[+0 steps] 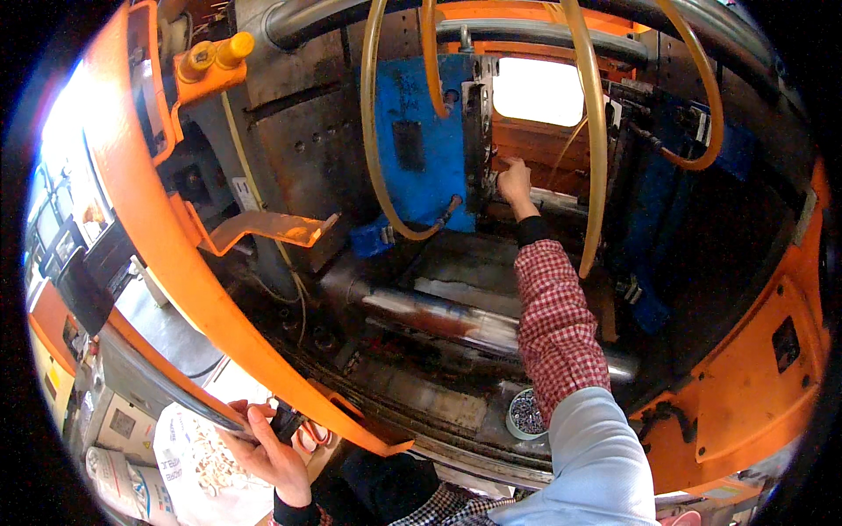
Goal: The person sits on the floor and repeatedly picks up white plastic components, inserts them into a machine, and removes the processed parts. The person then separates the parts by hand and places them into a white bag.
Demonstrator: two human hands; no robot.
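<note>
My right arm, in a red checked cuff and a light blue sleeve, stretches deep into the machine. At the inner face of a blue mould block point(421, 140), my right hand point(516, 182) has its fingers curled, the index finger toward the block's dark edge. Anything between those fingers is too small or hidden to tell. Low on the left, my left hand point(279, 460) is closed round the edge of the orange machine door point(237, 320), beside a black fitting point(285, 422). Part of its grip is hidden.
Yellowish hoses point(595, 131) hang in front of the mould. A shiny bar point(438, 317) crosses below my arm. A round tub of small metal pieces point(526, 415) stands by my forearm. An orange bracket point(263, 228) juts out at left; a white sack point(206, 465) with pale pieces lies lower left.
</note>
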